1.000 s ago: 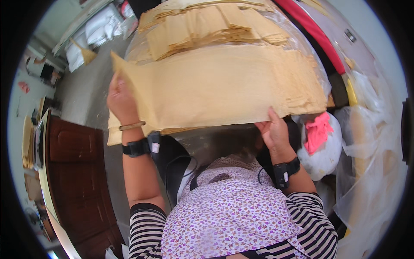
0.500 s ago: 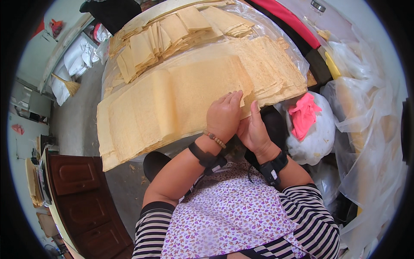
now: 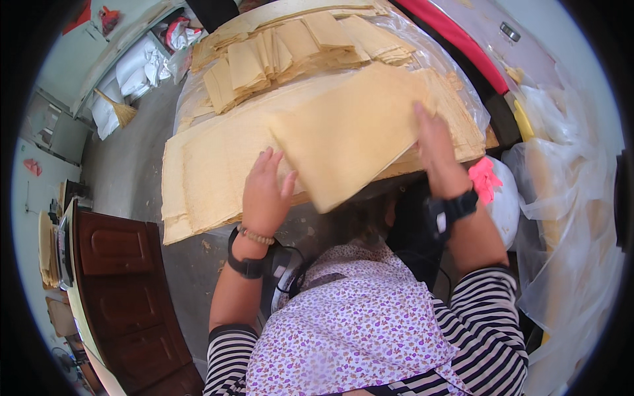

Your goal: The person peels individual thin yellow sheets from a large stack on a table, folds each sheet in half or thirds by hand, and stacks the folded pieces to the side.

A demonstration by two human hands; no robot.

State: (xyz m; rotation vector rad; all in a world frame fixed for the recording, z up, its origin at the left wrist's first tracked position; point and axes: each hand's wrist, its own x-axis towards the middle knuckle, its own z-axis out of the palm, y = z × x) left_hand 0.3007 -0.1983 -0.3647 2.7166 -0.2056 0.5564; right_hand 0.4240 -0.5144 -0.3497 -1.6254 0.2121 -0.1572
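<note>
A thin tan sheet (image 3: 350, 132) lies turned at an angle over a stack of similar pale tan sheets (image 3: 218, 171), its near corner sticking out past the stack's front edge. My left hand (image 3: 266, 191) is open beside the sheet's left edge, thumb and fingers apart, palm facing the sheet. At the sheet's right edge is my right hand (image 3: 437, 138), smeared by motion; whether its fingers grip the edge is unclear. Rougher tan sheets (image 3: 456, 119) lie under and to the right of the angled one.
Bundles of smaller folded tan pieces (image 3: 290, 49) line the table's far side on clear plastic. Right of me stand a white bag (image 3: 498, 211) with a pink cloth (image 3: 485, 179) and draped clear plastic (image 3: 561, 218). A brown cabinet (image 3: 122, 284) stands left.
My hands were together at the sheet's right end; now they are apart, left hand moved left, right hand up and right. The sheet has turned and looks smaller, its near corner toward me.
</note>
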